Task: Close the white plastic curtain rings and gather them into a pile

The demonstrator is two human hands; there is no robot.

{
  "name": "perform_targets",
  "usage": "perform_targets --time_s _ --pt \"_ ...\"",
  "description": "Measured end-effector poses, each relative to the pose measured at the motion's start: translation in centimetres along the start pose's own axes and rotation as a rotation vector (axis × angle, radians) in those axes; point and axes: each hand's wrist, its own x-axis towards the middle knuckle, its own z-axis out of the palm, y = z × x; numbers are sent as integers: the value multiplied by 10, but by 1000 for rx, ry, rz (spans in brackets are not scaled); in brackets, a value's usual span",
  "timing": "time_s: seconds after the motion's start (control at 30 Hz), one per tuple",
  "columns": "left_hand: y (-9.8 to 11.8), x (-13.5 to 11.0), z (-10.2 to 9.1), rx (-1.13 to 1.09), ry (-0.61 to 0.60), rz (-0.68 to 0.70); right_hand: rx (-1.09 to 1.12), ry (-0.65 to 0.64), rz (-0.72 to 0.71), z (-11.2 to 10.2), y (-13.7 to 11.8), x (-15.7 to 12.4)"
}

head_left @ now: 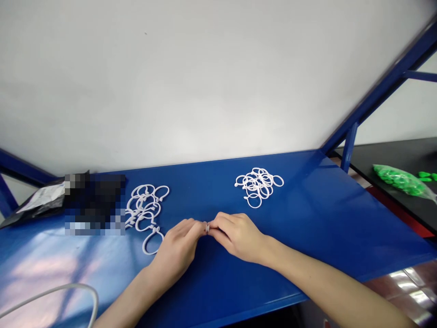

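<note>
My left hand (180, 239) and my right hand (241, 234) meet above the blue table (211, 278), fingertips pinched together. Between them is a small white plastic ring (207, 228), seen nearly edge-on and mostly hidden by the fingers. Left of my left hand lies a loose pile of white plastic rings (145, 223) with small clasp ends, the closest one (153, 242) beside my wrist. Another pile of similar white rings (259, 182) lies beyond my right hand, overlapping one another.
A black plastic package (44, 198) with a white label lies at the left, partly pixelated. A pale cable (78, 286) curves at lower left. A white wall stands behind the table, with a blue frame (372, 100) at right. Beyond it, a bag of green pieces (398, 180) rests on a black surface.
</note>
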Motion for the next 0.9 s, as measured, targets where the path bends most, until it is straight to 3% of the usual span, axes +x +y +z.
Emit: perform_targets --time_s 0.27,0.4,0.5,0.6,0.7,0.8,0.9 --pt "6 4 0 214 65 221 -88 -63 -69 -1 1 -5" --pt "-3 8 -3 183 16 186 -101 -32 -23 1 4 0" --pt "-25 11 -9 252 20 51 -196 59 25 -4 10 8" --pt "-56 6 -17 490 59 -201 -395 137 204 -22 23 12" --pt "-80 -3 -22 673 -13 -396 -599 131 537 -51 39 14" --pt "-87 -8 -24 722 -71 -450 -737 59 842 -78 49 12" --pt "-81 -5 -25 728 -32 -416 -751 -65 988 -93 52 11"
